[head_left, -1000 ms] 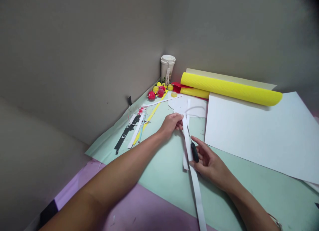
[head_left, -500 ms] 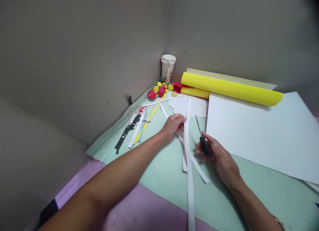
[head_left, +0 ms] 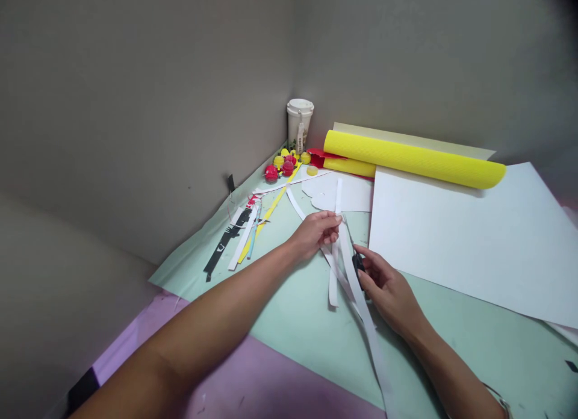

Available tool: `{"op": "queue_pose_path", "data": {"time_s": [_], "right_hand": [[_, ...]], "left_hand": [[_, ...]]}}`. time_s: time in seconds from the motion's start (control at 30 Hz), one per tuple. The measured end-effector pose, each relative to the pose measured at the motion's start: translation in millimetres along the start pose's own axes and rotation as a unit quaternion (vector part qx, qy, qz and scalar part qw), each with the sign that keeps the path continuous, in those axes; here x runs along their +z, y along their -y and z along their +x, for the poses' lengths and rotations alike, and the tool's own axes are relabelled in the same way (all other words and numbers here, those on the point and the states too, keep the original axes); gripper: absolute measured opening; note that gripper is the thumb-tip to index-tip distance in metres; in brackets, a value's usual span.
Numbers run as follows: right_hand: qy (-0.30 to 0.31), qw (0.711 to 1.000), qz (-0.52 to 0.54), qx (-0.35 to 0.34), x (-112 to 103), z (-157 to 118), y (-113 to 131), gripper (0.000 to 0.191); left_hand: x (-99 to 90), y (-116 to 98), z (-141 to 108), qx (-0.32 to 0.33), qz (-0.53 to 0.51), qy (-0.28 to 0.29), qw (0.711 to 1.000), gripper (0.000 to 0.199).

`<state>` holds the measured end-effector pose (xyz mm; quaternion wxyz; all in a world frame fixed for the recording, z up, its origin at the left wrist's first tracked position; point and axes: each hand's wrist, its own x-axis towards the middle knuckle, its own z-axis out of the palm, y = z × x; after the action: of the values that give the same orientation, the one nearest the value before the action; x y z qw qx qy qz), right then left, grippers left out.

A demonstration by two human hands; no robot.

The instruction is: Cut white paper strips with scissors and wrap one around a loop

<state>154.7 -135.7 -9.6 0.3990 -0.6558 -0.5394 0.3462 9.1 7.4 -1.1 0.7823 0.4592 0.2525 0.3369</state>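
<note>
My left hand (head_left: pixel 320 231) pinches a long white paper strip (head_left: pixel 361 301) between thumb and fingers. The strip runs down toward me and off the bottom of the view. In my right hand (head_left: pixel 391 289) is a pair of scissors (head_left: pixel 357 263) with black handles, fingers closed around them. The thin blades point up and left, at the strip just beside my left fingertips; whether they touch it I cannot tell. More white strips lie crossed beneath my hands, one with its lower end (head_left: pixel 333 295) showing.
A large white sheet (head_left: pixel 469 244) lies on the right, a yellow roll (head_left: pixel 415 159) across its far edge. A lidded white cup (head_left: pixel 299 121) stands in the corner by red and yellow balls (head_left: pixel 271 173). Black, white and yellow strips (head_left: pixel 228 241) lie at left. Grey walls rise behind.
My right hand has moved left with the scissors, bringing the blades to the strip by my left fingers. The strip's hanging lower part has swung to the right.
</note>
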Motion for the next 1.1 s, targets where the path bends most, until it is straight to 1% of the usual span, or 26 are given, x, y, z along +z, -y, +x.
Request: {"op": "queue_pose_path", "data": {"time_s": [0.2, 0.33, 0.5, 0.83, 0.97, 1.1], "right_hand": [[-0.015, 0.999, -0.031, -0.032, 0.8, -1.6, 6.2, 0.047], [-0.025, 0.998, -0.043, -0.035, 1.6, -1.6, 6.7, 0.047], [-0.025, 0.998, -0.044, -0.035, 0.5, -0.9, 4.4, 0.047], [-0.024, 0.997, -0.056, -0.043, 0.3, -0.8, 2.6, 0.047], [-0.027, 0.996, -0.071, -0.047, -0.1, -1.1, 3.5, 0.047], [-0.034, 0.993, -0.097, -0.056, 0.7, -0.2, 2.3, 0.046]], "left_hand": [[1.1, -0.5, -0.8, -0.011, -0.018, 0.020, 1.000, 0.021], [1.3, -0.5, -1.1, -0.018, -0.018, 0.026, 0.999, 0.019], [-0.1, 2.3, -0.4, -0.024, -0.010, 0.051, 0.998, 0.020], [1.3, -0.6, -3.3, -0.042, -0.003, 0.054, 0.998, 0.021], [-0.2, 0.4, -1.8, -0.032, -0.003, 0.058, 0.998, 0.022], [-1.5, 2.9, 0.8, -0.014, 0.006, 0.042, 0.999, 0.021]]}}
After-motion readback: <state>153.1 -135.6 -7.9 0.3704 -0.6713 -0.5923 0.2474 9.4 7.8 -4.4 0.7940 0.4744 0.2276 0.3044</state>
